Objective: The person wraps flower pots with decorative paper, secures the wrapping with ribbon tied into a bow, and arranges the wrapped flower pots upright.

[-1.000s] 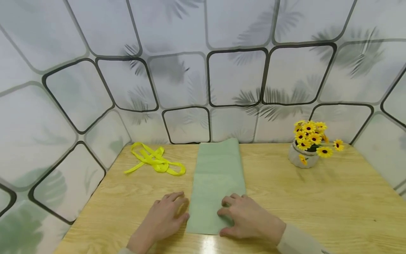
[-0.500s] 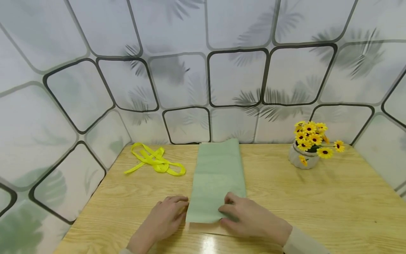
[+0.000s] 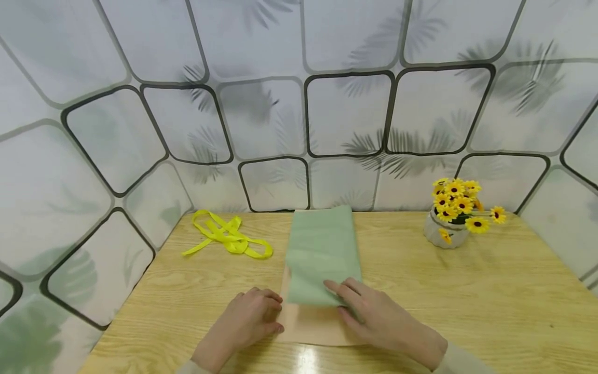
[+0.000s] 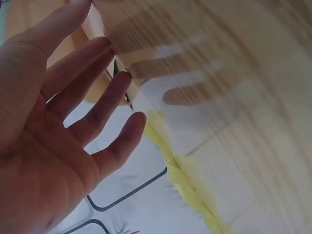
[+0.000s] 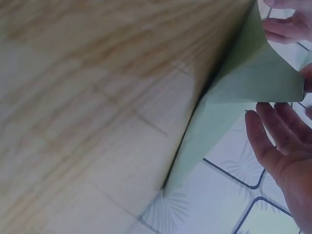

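A long pale-green sheet of paper [image 3: 322,254] lies lengthwise before me. Its near end is raised and drawn back, uncovering a peach-coloured layer [image 3: 313,327] beneath. My right hand [image 3: 383,319] pinches the raised end near its right corner; in the right wrist view the green paper [image 5: 239,83] bends up off the table to the fingers [image 5: 263,139]. At the left edge of the peach layer rests my left hand [image 3: 245,324], its fingertips at the paper's border. The left wrist view shows that hand [image 4: 58,131] with loosely extended fingers and nothing in its palm.
A tangled yellow ribbon [image 3: 233,240] lies at the back left of the wooden table [image 3: 467,291]. To the back right stands a pale pot [image 3: 441,234] of yellow flowers [image 3: 455,200]. A patterned cloth backdrop [image 3: 345,114] rises behind the table and along its sides.
My right hand has taken the near end of the green paper and lifted it away from me, exposing the peach layer. The left hand has stayed almost in place.
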`<state>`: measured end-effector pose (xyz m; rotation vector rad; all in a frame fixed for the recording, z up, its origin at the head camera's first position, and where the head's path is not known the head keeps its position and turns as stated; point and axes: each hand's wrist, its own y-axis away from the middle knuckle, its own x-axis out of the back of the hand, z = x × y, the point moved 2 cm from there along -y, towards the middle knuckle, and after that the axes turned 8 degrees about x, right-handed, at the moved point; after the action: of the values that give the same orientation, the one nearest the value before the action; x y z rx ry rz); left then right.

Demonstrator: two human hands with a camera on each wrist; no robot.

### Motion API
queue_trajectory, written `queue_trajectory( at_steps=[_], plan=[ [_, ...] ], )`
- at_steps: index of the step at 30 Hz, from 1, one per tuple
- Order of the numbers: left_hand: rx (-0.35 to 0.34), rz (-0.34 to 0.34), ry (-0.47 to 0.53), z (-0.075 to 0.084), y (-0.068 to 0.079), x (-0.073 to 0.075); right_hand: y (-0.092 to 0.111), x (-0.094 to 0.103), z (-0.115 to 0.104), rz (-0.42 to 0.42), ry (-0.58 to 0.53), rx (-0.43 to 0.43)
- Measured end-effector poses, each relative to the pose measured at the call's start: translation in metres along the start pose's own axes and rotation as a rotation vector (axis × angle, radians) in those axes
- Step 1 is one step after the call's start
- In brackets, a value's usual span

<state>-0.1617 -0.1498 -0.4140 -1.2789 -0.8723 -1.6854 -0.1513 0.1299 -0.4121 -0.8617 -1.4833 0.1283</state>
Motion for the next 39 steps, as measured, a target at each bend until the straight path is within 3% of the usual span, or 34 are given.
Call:
queue_trajectory(
  at_steps=[6, 15, 24, 31, 39],
  plan=[
    [0.004, 0.008, -0.012, 0.000, 0.003, 0.002, -0.001, 0.015, -0.002, 0.034, 0.044, -0.056],
    [0.009, 0.002, -0.008, -0.002, 0.002, 0.002, 0.008, 0.034, 0.000, 0.096, 0.090, -0.071],
    [0.004, 0.010, -0.007, 0.000, 0.003, 0.002, 0.023, 0.051, 0.005, 0.095, 0.100, -0.136],
    [0.019, -0.008, -0.017, -0.001, 0.005, 0.006, 0.031, 0.067, 0.005, 0.191, 0.239, -0.173],
    [0.060, -0.020, 0.002, -0.005, 0.007, 0.009, 0.040, 0.081, 0.007, 0.280, 0.281, -0.249]
  ],
)
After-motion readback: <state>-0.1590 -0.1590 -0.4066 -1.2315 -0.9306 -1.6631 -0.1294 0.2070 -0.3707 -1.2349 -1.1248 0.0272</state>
